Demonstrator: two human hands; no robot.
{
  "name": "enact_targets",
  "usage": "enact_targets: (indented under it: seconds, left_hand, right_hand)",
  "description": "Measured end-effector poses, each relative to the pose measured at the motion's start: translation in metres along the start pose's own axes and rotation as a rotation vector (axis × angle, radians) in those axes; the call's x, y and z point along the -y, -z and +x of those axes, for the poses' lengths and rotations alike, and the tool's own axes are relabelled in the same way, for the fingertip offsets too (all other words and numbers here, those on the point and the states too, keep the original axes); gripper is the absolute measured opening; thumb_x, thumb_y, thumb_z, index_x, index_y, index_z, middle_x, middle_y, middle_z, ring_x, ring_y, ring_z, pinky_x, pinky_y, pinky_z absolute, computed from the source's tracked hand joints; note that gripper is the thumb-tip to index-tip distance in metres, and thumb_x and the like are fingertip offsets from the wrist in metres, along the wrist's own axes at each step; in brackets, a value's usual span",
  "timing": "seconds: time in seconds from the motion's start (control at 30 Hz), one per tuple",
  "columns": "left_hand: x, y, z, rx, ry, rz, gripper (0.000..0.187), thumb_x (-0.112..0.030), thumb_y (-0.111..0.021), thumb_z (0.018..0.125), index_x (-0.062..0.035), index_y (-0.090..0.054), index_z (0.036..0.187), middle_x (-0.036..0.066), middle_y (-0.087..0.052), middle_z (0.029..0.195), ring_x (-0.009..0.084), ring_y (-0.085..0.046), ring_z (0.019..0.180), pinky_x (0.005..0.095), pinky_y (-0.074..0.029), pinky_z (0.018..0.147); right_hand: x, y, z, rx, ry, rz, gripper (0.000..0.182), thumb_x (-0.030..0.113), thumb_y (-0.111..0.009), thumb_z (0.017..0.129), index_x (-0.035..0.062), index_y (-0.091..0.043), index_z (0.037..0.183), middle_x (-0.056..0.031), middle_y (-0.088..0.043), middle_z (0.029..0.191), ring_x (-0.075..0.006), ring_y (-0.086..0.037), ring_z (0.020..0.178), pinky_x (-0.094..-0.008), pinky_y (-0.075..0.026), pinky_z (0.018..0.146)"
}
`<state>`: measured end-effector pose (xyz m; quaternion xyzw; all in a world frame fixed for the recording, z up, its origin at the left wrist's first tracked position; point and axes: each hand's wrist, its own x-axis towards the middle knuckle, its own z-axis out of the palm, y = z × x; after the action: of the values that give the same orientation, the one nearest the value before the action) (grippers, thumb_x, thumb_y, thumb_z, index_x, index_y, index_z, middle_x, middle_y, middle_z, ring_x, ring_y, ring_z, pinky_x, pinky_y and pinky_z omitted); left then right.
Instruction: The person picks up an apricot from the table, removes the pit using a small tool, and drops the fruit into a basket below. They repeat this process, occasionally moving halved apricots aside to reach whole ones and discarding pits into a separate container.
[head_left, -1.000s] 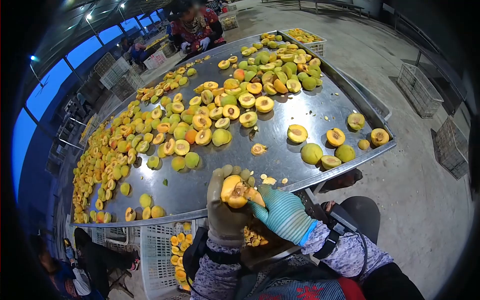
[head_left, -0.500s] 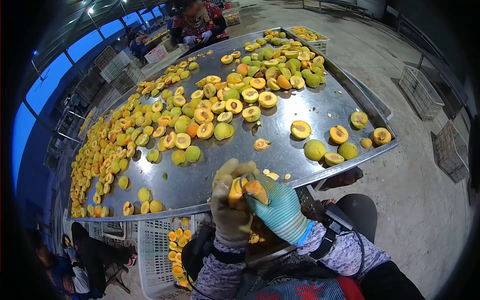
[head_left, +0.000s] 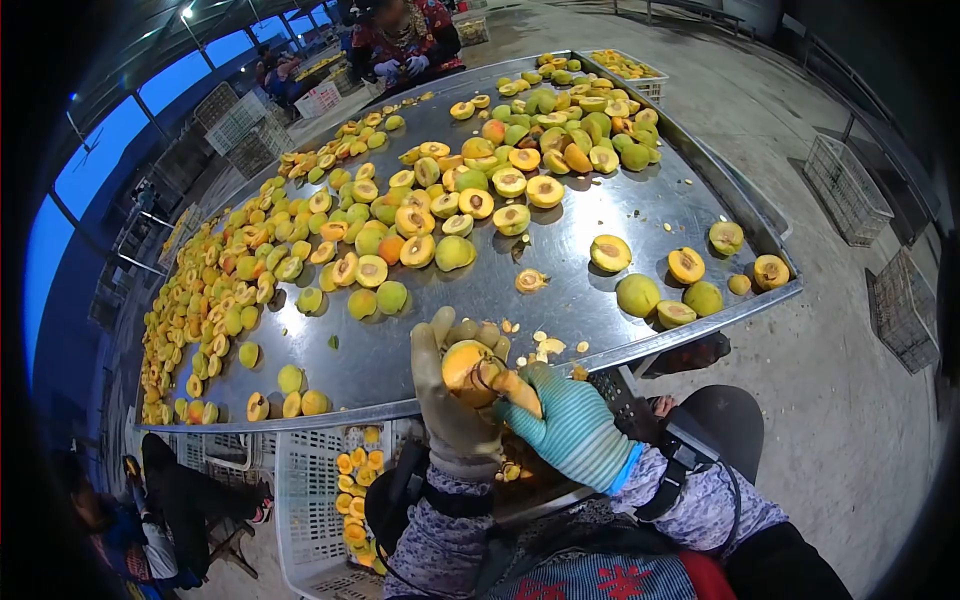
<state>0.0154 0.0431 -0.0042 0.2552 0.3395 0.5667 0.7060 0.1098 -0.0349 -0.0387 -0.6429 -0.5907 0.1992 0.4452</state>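
Observation:
My left hand [head_left: 437, 405], in a soiled grey-brown glove, is wrapped round a yellow peach half [head_left: 464, 364] just over the table's near edge. My right hand [head_left: 572, 428] wears a teal striped glove and grips the tan handle of a pitting tool [head_left: 523, 394]. The tool's thin curved metal end lies against the right side of the peach half. Small flesh scraps [head_left: 547, 346] lie on the table just beyond my hands. A cut peach piece [head_left: 530, 281] rests farther out on the metal.
The metal table [head_left: 560, 325] carries many halved peaches [head_left: 415, 222]. Below its near edge stands a white crate [head_left: 305, 500] holding peach halves. Empty-looking crates [head_left: 846, 190] stand on the floor at right. One person [head_left: 405, 45] works across the table; another [head_left: 140, 530] sits at lower left.
The pitting tool has shifted from across the peach half to its right side, and my right hand is slightly lower. More of the fruit's face shows. The view has shifted slightly.

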Motion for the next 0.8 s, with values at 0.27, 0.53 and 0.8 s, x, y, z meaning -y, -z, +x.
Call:
enact_targets:
  seconds: [0.27, 0.53, 0.8]
  left_hand:
    - [0.004, 0.01, -0.003, 0.093, -0.012, 0.014, 0.055, -0.048, -0.057, 0.096, -0.0045, -0.053, 0.129, 0.008, -0.06, 0.102, 0.0226, -0.063, 0.096, 0.0387, -0.054, 0.088]
    - [-0.001, 0.026, 0.004, 0.303, -0.306, 0.279, 0.043, -0.016, -0.057, 0.098, 0.0044, -0.044, 0.134, 0.013, -0.065, 0.095, 0.0194, -0.067, 0.078, 0.0289, -0.057, 0.07]
    - [-0.009, 0.011, -0.001, 0.19, -0.203, 0.352, 0.034, -0.029, -0.048, 0.102, 0.0023, -0.06, 0.109, 0.012, -0.066, 0.086, 0.0187, -0.067, 0.075, 0.029, -0.056, 0.066]
  right_hand:
    - [0.002, -0.011, -0.002, 0.11, -0.157, 0.003, 0.035, 0.038, -0.06, 0.094, 0.005, -0.061, 0.107, -0.0198, -0.067, 0.076, -0.0391, -0.067, 0.072, -0.0475, -0.053, 0.064]
    - [-0.006, -0.031, -0.007, 0.195, -0.098, 0.243, 0.037, 0.035, -0.058, 0.096, 0.0031, -0.061, 0.114, -0.025, -0.067, 0.087, -0.0432, -0.067, 0.083, -0.0495, -0.054, 0.072]
    - [-0.009, -0.029, -0.01, 0.237, -0.116, 0.284, 0.033, 0.027, -0.059, 0.095, 0.0005, -0.059, 0.116, -0.0259, -0.067, 0.088, -0.0442, -0.066, 0.082, -0.0468, -0.055, 0.072]
